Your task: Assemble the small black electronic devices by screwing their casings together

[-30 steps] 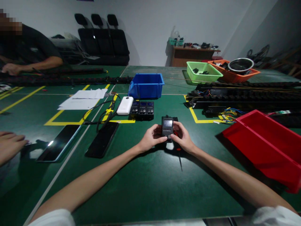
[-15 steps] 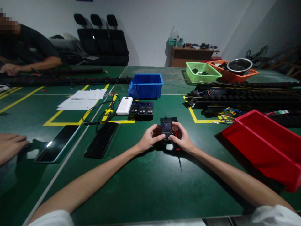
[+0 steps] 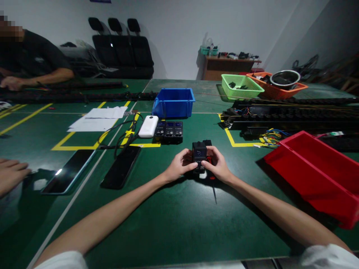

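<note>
Both my hands grip a small black box-shaped device with a little screen (image 3: 199, 152), held just over the green table. My left hand (image 3: 181, 164) is closed on its left side, thumb on the lower front. From the right, my right hand (image 3: 217, 164) closes on it, its thumb near the lower front too. Beneath and beside the right hand lies a screwdriver (image 3: 214, 190) with a red and black handle, partly hidden. Another dark piece (image 3: 207, 142) shows just behind the device. Several similar black devices (image 3: 168, 132) stand in a row farther back.
A white power bank (image 3: 148, 126), a black phone (image 3: 121, 167) and another phone (image 3: 68, 172) lie to the left. Behind are a blue bin (image 3: 174, 102) and papers (image 3: 98, 118). A red bin (image 3: 314, 175) stands right. Another person's hand (image 3: 12, 175) rests at the left edge.
The device has tilted in my hands, so its top face shows more and its screen looks foreshortened. Both hands stay in nearly the same place.
</note>
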The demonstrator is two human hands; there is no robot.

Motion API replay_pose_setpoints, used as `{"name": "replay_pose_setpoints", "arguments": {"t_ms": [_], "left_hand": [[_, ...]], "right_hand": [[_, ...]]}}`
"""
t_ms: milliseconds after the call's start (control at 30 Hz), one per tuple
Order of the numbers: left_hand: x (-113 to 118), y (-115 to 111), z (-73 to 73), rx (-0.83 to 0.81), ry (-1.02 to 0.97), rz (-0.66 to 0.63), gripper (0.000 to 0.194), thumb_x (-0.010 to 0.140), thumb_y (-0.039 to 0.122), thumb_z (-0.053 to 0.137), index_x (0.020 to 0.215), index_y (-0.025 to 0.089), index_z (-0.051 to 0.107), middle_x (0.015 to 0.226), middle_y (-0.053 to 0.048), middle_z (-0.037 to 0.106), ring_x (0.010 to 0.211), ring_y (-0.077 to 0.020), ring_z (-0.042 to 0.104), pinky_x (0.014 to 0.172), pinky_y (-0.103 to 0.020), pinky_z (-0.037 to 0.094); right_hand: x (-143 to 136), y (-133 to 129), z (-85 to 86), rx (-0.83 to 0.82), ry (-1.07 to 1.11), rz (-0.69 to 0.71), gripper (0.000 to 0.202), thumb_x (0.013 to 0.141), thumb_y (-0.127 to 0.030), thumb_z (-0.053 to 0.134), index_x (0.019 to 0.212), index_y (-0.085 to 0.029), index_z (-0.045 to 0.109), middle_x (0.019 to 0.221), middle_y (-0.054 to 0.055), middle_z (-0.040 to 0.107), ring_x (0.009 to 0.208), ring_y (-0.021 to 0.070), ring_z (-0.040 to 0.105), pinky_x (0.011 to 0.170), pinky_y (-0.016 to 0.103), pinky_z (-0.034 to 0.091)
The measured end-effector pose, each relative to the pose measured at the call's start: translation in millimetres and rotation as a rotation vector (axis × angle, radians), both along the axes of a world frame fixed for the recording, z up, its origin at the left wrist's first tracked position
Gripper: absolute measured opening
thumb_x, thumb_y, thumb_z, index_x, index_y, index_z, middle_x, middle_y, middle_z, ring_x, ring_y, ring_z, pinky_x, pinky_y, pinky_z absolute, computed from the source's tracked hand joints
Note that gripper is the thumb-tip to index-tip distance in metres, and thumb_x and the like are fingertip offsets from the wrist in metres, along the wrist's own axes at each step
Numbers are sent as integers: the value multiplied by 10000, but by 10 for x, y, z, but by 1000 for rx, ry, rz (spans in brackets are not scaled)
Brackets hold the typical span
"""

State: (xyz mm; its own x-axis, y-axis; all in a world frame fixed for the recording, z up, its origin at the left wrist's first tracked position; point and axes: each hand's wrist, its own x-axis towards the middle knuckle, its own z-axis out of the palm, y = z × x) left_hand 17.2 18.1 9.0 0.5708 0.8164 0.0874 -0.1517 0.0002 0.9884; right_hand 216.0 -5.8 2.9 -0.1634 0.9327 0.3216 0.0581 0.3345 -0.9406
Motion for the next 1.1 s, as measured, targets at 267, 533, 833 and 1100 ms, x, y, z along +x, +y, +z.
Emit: {"name": "replay_pose_setpoints", "arguments": {"t_ms": [267, 533, 833, 1100], "left_hand": [[6, 19, 12, -21, -63, 54, 452, 730, 318, 777, 1081, 157, 542, 1044, -54, 623, 986, -166, 601, 915, -292, 457], [3, 23, 48, -47, -43, 67, 443, 703, 333, 798, 1028, 143, 564, 998, -52, 640, 944, -166, 610, 890, -292, 461], [-15, 25, 56, -26, 21, 10, 442, 710, 346, 794, 1041, 143, 583, 994, -44, 637, 909, -150, 615, 862, -279, 473], [-24, 14, 62, -32, 25, -13, 469, 703, 346, 799, 1066, 142, 582, 1024, -53, 636, 921, -157, 619, 872, -291, 476]], "right_hand": [[0, -3, 13, 3, 14, 15, 461, 769, -364, 757, 1146, -228, 530, 1060, 64, 645, 974, 212, 621, 923, 381, 488], [-3, 17, 7, -24, 29, 38, 375, 810, -354, 717, 1111, -221, 538, 1048, 55, 637, 969, 199, 616, 905, 356, 481], [11, 12, 4, -15, 1, 3, 469, 811, -366, 713, 1221, -234, 527, 1148, 58, 637, 1064, 222, 610, 986, 382, 456], [9, 8, 50, -37, 16, 11, 419, 800, -398, 716, 1147, -212, 574, 1105, 63, 670, 1026, 231, 635, 937, 383, 483]]}}
